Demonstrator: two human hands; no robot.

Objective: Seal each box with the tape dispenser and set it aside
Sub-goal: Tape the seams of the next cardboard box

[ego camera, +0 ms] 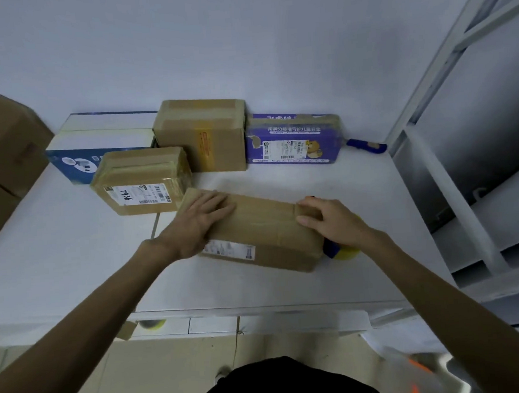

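A brown box (263, 226) is laid in the middle of the white table (73, 253). Its left end is pressed by the left hand (199, 224), fingers flat and a little apart. Its right end is pressed by the right hand (329, 219), fingers straight and close together. The blue and yellow tape dispenser (342, 252) is half hidden just right of the box.
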